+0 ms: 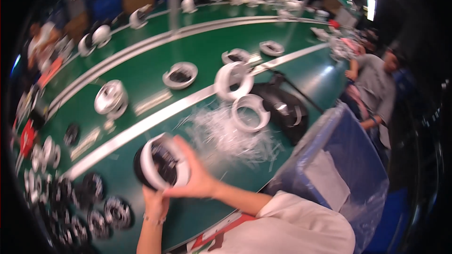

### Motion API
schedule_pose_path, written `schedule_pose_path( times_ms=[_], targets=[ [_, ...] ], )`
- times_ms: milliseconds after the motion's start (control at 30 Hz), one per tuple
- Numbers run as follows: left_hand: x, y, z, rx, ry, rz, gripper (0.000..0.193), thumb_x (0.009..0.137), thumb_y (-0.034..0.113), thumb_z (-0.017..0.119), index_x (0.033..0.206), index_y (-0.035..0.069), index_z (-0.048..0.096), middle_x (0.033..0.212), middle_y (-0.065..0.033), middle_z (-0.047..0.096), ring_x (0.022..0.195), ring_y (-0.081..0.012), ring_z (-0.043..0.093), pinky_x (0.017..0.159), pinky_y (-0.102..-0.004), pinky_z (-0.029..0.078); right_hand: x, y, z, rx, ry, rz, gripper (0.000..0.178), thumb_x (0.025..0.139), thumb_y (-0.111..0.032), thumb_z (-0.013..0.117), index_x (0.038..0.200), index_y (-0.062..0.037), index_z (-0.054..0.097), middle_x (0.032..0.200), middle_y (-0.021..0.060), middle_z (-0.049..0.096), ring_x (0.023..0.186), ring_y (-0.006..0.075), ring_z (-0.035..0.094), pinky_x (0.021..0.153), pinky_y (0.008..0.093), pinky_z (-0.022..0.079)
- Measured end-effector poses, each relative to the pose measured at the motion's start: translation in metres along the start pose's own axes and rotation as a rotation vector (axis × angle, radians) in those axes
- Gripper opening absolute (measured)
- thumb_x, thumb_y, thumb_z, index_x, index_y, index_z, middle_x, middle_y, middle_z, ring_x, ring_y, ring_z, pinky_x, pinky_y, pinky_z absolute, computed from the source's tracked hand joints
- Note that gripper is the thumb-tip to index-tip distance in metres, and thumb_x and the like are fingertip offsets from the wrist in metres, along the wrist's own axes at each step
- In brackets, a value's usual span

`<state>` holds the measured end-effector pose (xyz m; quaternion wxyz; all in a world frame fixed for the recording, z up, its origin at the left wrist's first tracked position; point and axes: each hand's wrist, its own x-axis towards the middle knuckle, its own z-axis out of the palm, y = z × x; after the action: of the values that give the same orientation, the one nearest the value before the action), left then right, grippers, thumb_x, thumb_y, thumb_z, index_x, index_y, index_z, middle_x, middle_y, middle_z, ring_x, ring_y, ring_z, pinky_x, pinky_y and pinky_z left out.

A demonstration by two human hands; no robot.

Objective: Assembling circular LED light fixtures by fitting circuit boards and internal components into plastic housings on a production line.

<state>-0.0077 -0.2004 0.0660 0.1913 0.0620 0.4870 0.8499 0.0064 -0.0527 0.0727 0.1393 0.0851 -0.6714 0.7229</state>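
Over the near table edge, both my hands hold a round white housing (165, 161) with a black inside and a black rim on its left. My left hand (154, 196) grips it from below; its fingers are partly hidden behind the housing. Wrapped round the right side is my right hand (199, 178), with the thumb side near the top. Just beyond it lies a heap of clear plastic strips (230, 134). Two white rings (249, 113) rest at the heap's far side, one leaning near the other.
Several black round parts (117, 212) crowd the lower left. A blue bin (325, 160) lined with plastic stands at my right, beside a black glossy object (278, 106). White bowl-shaped covers (180, 75) sit on the green belt (146, 73). Other people work across and to the right.
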Motion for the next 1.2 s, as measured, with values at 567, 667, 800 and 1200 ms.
schedule_pose_path(
  times_ms=[567, 667, 800, 1200],
  targets=[
    [0.015, 0.021, 0.033, -0.426, -0.098, 0.004, 0.045, 0.087, 0.034, 0.031, 0.117, 0.003, 0.044, 0.115, -0.0112, 0.049, 0.104, -0.0235, 0.048, 0.092, -0.0369, 0.038, 0.0, -0.035, -0.012, -0.484, -0.106, -0.267, 0.112, 0.045, -0.034, 0.077, 0.129, 0.0043, 0.014, 0.13, 0.0243, 0.02, 0.12, 0.0394, 0.022, 0.099, 0.0424, 0.019],
    [0.019, 0.023, 0.041, -0.624, -0.281, -0.06, 0.049, 0.088, 0.039, 0.03, 0.118, 0.002, 0.042, 0.114, -0.0125, 0.049, 0.103, -0.0241, 0.049, 0.089, -0.0377, 0.04, 0.002, -0.048, -0.02, -0.604, -0.137, -0.291, 0.111, 0.045, -0.034, 0.077, 0.129, 0.0044, 0.015, 0.13, 0.0246, 0.02, 0.12, 0.0394, 0.022, 0.098, 0.0438, 0.02],
    [0.014, 0.027, 0.037, -0.419, -0.168, -0.042, 0.06, 0.088, 0.047, 0.021, 0.131, 0.005, 0.02, 0.128, -0.0131, 0.034, 0.116, -0.0252, 0.038, 0.097, -0.0372, 0.032, 0.005, -0.058, -0.014, -0.587, -0.196, -0.311, 0.109, 0.046, -0.028, 0.077, 0.13, 0.0017, 0.015, 0.131, 0.023, 0.018, 0.116, 0.0397, 0.024, 0.095, 0.0459, 0.023],
    [0.017, 0.025, 0.016, -0.372, -0.29, -0.184, 0.083, 0.076, 0.069, 0.026, 0.126, 0.003, 0.03, 0.123, -0.0142, 0.04, 0.112, -0.0249, 0.043, 0.093, -0.0385, 0.038, 0.008, -0.06, -0.011, -0.796, -0.279, -0.239, 0.116, 0.042, -0.038, 0.079, 0.128, 0.0058, 0.013, 0.123, 0.0228, 0.022, 0.11, 0.0394, 0.029, 0.092, 0.0447, 0.026]
  ],
)
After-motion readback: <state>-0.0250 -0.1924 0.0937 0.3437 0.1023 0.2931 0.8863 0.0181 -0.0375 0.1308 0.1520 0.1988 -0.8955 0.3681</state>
